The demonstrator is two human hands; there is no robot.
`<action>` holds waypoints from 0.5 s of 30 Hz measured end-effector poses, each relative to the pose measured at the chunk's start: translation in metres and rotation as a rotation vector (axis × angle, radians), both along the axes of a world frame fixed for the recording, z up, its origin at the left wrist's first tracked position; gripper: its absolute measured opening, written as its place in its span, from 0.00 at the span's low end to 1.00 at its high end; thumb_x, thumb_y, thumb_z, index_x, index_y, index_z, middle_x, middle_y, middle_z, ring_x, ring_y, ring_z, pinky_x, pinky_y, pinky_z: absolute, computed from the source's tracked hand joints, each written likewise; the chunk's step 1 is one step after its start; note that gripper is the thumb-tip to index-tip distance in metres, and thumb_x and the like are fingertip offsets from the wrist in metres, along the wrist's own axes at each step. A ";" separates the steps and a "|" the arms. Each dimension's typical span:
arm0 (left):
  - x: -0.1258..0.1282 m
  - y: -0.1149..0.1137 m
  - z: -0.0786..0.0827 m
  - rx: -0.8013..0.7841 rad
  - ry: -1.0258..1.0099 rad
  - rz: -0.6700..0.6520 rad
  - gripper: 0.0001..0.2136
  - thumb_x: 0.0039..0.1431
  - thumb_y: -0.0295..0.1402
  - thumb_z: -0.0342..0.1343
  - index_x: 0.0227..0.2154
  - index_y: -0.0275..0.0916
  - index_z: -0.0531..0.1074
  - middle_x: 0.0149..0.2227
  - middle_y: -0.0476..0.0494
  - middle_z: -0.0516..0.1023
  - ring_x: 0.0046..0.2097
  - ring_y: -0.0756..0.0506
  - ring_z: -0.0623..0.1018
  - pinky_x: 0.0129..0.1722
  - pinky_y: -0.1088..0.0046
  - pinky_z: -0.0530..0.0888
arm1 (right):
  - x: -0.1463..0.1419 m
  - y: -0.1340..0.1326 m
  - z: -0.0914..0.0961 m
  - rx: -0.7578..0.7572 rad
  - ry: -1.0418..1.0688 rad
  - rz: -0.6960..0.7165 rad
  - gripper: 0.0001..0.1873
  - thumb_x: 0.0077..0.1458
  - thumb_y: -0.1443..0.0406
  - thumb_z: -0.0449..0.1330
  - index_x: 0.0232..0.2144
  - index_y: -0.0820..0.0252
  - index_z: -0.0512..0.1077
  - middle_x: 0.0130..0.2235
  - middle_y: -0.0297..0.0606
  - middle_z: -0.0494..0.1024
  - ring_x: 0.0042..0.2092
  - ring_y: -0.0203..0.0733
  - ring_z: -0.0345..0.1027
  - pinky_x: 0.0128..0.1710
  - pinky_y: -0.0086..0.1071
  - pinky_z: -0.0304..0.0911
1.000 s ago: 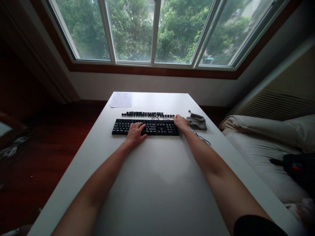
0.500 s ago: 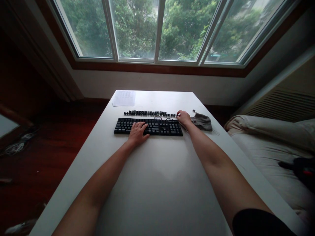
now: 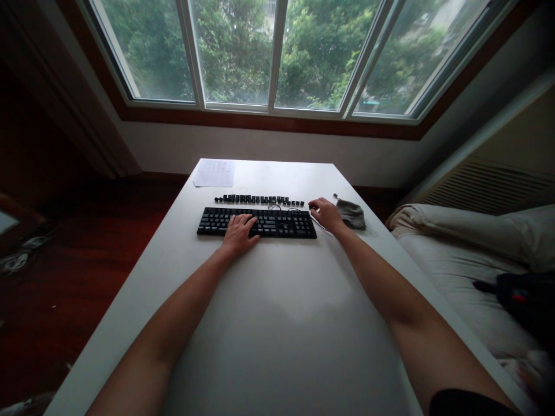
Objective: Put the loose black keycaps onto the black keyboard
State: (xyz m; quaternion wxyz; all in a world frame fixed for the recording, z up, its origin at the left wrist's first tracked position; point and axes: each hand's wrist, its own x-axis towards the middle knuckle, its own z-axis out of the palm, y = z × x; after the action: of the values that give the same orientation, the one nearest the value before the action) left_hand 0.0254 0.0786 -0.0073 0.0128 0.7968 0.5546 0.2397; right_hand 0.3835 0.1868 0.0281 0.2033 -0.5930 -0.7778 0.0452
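Your L hand spread on kbd, prob. steadying it; R hand narrow by keycap row, can't tell contents.

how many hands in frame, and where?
2: the left hand on the keyboard, the right hand just right of the keycap row, beside the gray pouch.
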 end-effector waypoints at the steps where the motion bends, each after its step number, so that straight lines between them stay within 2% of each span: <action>1: 0.000 0.000 0.000 0.001 0.001 0.000 0.28 0.60 0.43 0.62 0.63 0.45 0.69 0.66 0.39 0.68 0.68 0.34 0.64 0.72 0.48 0.52 | 0.000 -0.007 0.000 0.011 0.031 0.030 0.17 0.62 0.67 0.57 0.51 0.58 0.77 0.51 0.44 0.78 0.47 0.47 0.73 0.53 0.38 0.67; 7: 0.001 -0.001 0.001 0.004 0.010 0.000 0.28 0.60 0.43 0.62 0.63 0.45 0.69 0.65 0.39 0.69 0.68 0.34 0.64 0.72 0.48 0.53 | 0.002 -0.034 -0.001 0.029 0.193 0.148 0.17 0.61 0.67 0.57 0.51 0.58 0.78 0.50 0.43 0.78 0.44 0.44 0.75 0.49 0.38 0.72; 11: 0.001 -0.001 0.001 0.014 0.014 -0.004 0.28 0.60 0.43 0.61 0.63 0.44 0.69 0.66 0.38 0.69 0.68 0.34 0.64 0.72 0.48 0.53 | 0.002 -0.040 0.003 -0.012 0.208 0.111 0.17 0.62 0.67 0.57 0.50 0.58 0.78 0.50 0.43 0.80 0.47 0.47 0.76 0.49 0.40 0.73; 15: 0.001 -0.001 0.001 0.006 0.014 0.002 0.28 0.60 0.43 0.61 0.63 0.45 0.69 0.66 0.39 0.69 0.68 0.34 0.64 0.72 0.48 0.53 | 0.005 -0.032 0.004 -0.050 0.188 0.066 0.16 0.62 0.67 0.58 0.50 0.57 0.78 0.49 0.41 0.82 0.49 0.47 0.76 0.52 0.41 0.72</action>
State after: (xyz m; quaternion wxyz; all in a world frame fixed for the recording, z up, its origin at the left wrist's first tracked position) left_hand 0.0264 0.0778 -0.0064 0.0061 0.7980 0.5547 0.2356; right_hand 0.3882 0.1552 0.0323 0.2589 -0.5650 -0.7731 0.1268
